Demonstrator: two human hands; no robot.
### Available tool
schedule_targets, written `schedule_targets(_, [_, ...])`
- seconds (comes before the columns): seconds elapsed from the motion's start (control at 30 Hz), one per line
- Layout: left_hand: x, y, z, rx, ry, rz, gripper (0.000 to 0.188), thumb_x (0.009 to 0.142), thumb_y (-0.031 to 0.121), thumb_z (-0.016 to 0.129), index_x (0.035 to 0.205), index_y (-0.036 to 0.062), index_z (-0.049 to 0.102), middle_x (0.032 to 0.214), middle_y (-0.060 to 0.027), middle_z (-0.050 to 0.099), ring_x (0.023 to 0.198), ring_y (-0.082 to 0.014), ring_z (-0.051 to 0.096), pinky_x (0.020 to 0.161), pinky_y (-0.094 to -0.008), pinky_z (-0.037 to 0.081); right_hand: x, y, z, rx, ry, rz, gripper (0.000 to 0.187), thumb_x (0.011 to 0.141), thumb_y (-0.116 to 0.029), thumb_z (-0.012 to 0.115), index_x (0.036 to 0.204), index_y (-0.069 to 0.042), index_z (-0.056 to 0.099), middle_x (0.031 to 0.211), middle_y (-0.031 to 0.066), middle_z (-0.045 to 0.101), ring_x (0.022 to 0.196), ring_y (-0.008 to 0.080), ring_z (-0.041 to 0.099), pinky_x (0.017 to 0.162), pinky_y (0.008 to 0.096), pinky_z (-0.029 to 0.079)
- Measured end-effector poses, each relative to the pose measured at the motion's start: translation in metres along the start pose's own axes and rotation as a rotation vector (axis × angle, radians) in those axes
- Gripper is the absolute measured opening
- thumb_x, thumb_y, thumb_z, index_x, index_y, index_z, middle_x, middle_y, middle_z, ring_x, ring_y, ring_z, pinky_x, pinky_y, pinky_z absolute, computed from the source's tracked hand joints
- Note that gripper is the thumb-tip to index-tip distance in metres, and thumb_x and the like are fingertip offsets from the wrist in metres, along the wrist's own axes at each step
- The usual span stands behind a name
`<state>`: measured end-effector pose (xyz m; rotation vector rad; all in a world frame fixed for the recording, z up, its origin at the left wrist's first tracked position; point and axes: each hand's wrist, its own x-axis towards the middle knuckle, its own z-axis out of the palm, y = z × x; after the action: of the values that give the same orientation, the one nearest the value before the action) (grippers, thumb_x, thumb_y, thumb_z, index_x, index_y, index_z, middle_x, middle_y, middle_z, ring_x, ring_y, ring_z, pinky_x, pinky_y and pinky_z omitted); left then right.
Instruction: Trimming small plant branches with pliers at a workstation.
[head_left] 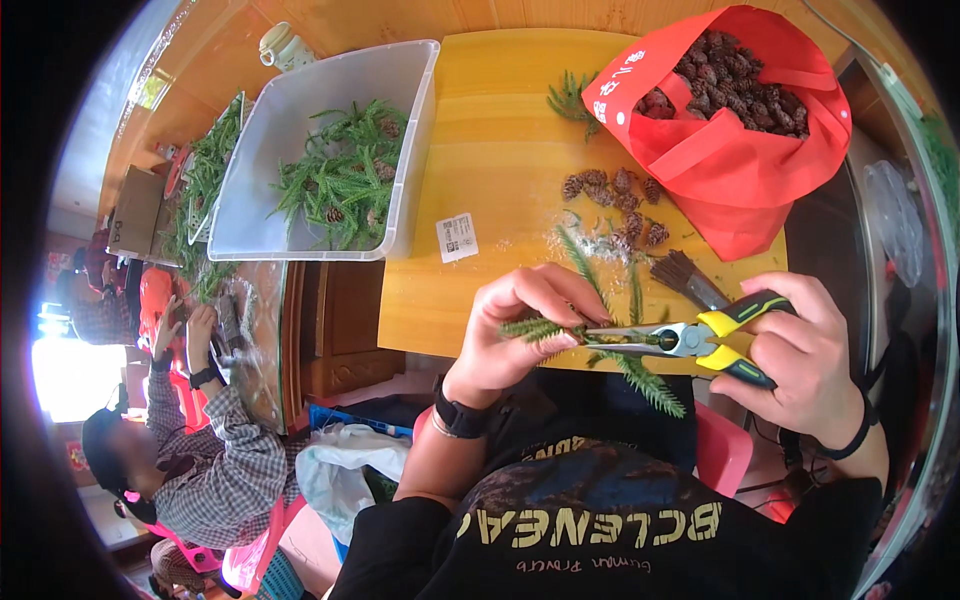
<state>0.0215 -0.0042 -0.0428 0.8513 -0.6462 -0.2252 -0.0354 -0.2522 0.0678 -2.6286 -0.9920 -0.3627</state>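
My left hand pinches a green artificial pine sprig at its middle, thumb and fingers pressed together. Its needled branches stick out to several sides. My right hand is wrapped round the yellow-and-black handles of long-nose pliers. The long jaws point left and reach the sprig beside my left fingertips. Whether they bite on a stem I cannot make out. Just beyond my hands lie several small pine cones, some whitish crumbs and a bundle of thin brown stems.
A red bag full of pine cones stands at the far right. To the left, a clear plastic bin holds finished-looking green sprigs with cones. A white label lies on the yellow table. Another person works at a table further left.
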Motion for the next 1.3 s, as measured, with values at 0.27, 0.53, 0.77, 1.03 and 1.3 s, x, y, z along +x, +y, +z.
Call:
schedule_targets(0.27, [0.004, 0.01, 0.003, 0.561, -0.045, 0.286, 0.013, 0.075, 0.005, 0.069, 0.08, 0.0051, 0.057, 0.086, -0.0145, 0.062, 0.081, -0.0275, 0.06, 0.071, -0.0376, 0.049, -0.004, 0.001, 0.002, -0.084, 0.04, -0.054, 0.036, 0.048, -0.023, 0.077, 0.058, -0.003, 0.049, 0.074, 0.0071, 0.053, 0.089, 0.0323, 0.057, 0.065, 0.0428, 0.046])
schedule_targets(0.53, [0.005, 0.013, 0.005, 0.781, -0.061, 0.393, 0.014, 0.071, 0.001, 0.069, 0.079, 0.0056, 0.059, 0.085, -0.0124, 0.064, 0.079, -0.0278, 0.062, 0.069, -0.0365, 0.051, -0.005, 0.003, 0.009, -0.163, 0.083, -0.078, 0.035, 0.052, -0.024, 0.077, 0.058, -0.003, 0.05, 0.072, 0.0071, 0.053, 0.089, 0.0316, 0.057, 0.064, 0.0425, 0.046])
schedule_targets(0.77, [0.003, 0.014, 0.007, 0.705, -0.061, 0.27, 0.012, 0.072, -0.001, 0.068, 0.078, 0.0042, 0.059, 0.085, -0.0126, 0.065, 0.078, -0.0252, 0.062, 0.069, -0.0338, 0.05, -0.009, 0.011, 0.01, -0.156, 0.067, -0.121, 0.035, 0.051, -0.025, 0.075, 0.065, 0.0, 0.055, 0.075, 0.009, 0.057, 0.085, 0.0339, 0.055, 0.066, 0.0433, 0.045])
schedule_targets(1.03, [-0.003, 0.013, 0.01, 0.527, -0.054, 0.085, 0.011, 0.077, 0.005, 0.068, 0.081, 0.0029, 0.058, 0.086, -0.0148, 0.064, 0.076, -0.0209, 0.06, 0.068, -0.0305, 0.048, -0.011, 0.011, 0.012, -0.132, 0.073, -0.134, 0.034, 0.05, -0.024, 0.076, 0.062, -0.001, 0.054, 0.071, 0.0084, 0.053, 0.077, 0.0313, 0.056, 0.06, 0.0391, 0.045])
schedule_targets(1.3, [-0.005, 0.012, 0.013, 0.282, -0.034, -0.093, 0.013, 0.079, 0.008, 0.067, 0.083, 0.0017, 0.056, 0.086, -0.0152, 0.063, 0.077, -0.0179, 0.057, 0.069, -0.028, 0.046, -0.011, 0.013, 0.011, -0.111, 0.029, -0.144, 0.034, 0.049, -0.022, 0.077, 0.06, -0.001, 0.053, 0.068, 0.0086, 0.052, 0.072, 0.0308, 0.055, 0.056, 0.0375, 0.045])
